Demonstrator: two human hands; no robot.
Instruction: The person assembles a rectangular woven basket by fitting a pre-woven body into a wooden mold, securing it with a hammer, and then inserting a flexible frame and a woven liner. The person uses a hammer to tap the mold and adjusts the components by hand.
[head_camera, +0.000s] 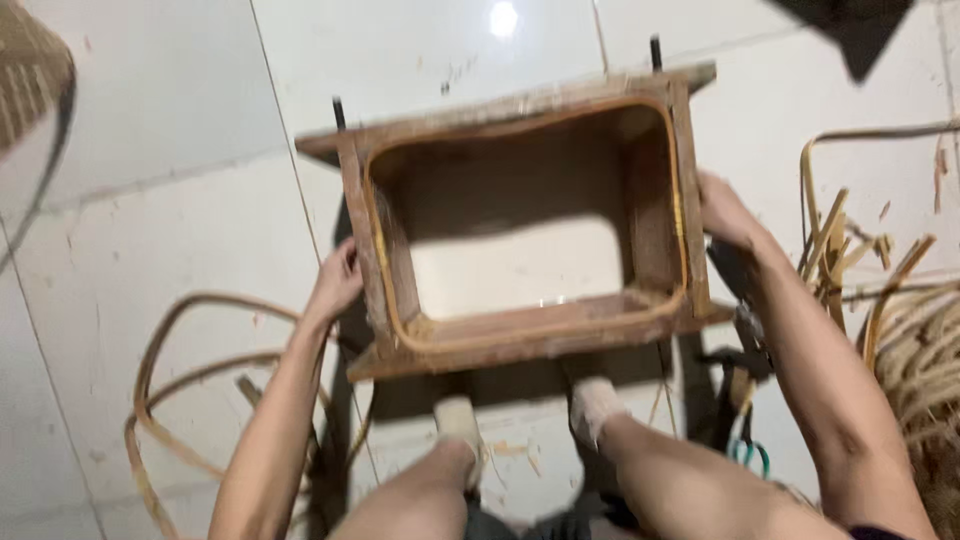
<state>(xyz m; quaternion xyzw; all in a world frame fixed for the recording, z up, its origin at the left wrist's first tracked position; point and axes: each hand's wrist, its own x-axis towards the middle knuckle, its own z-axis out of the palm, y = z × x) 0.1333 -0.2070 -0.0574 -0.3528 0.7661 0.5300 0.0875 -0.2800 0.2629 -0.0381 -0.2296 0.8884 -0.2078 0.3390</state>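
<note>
A brown wooden rectangular frame (520, 335), open in the middle, stands on the white tiled floor in front of my feet. A thin rattan strip (680, 215) runs along its inner edge. Two dark metal rods (656, 52) stick out of its far corners. My left hand (337, 283) grips the frame's left side. My right hand (722, 210) grips its right side. My two sock-clad feet (598, 405) rest just under the near board.
Loops of rattan cane (160, 390) lie on the floor at the left. Cut cane pieces and a coil of fibre (915, 350) pile up at the right. Green-handled pliers (750, 455) lie by my right leg. A woven basket edge (30, 70) shows top left.
</note>
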